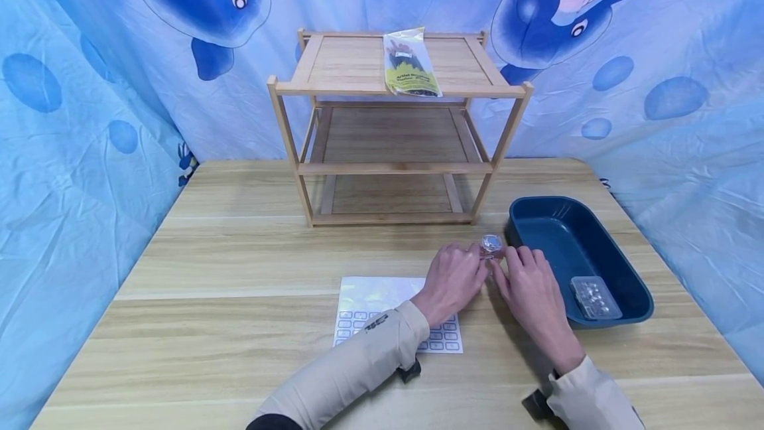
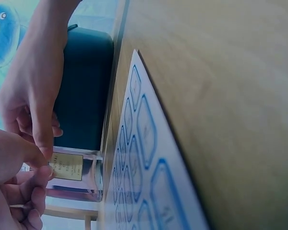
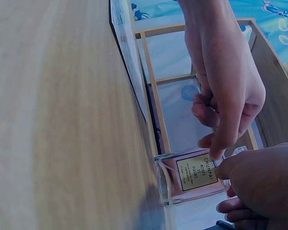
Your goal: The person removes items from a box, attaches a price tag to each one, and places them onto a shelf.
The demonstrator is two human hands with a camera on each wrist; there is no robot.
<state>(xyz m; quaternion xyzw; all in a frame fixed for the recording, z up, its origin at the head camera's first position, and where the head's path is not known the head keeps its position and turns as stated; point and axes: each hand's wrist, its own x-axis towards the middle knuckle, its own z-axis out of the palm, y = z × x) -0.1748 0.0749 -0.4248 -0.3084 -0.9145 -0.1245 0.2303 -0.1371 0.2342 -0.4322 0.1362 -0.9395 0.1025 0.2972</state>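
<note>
A glass perfume bottle (image 3: 197, 175) with pinkish liquid and a cream printed label stands upright on the table, its faceted clear cap (image 1: 491, 242) on top in the head view. My left hand (image 1: 453, 277) pinches the bottle's upper part from the left, fingers curled. From the other side my right hand (image 1: 534, 287) grips the same upper end, its thumb at the label's top edge in the right wrist view. The thumbs of both hands nearly meet there. Under my left forearm lies a white sheet of blue-outlined stickers (image 1: 382, 292), partly hidden by the sleeve.
At the right, a dark blue basin (image 1: 549, 227) holds a clear plastic case (image 1: 595, 297) of small pieces. Behind the hands stands a three-tier wooden shelf (image 1: 394, 168) with an artist brush packet (image 1: 410, 62) on top. Dolphin-print curtains (image 1: 656, 151) surround the table (image 1: 197, 297).
</note>
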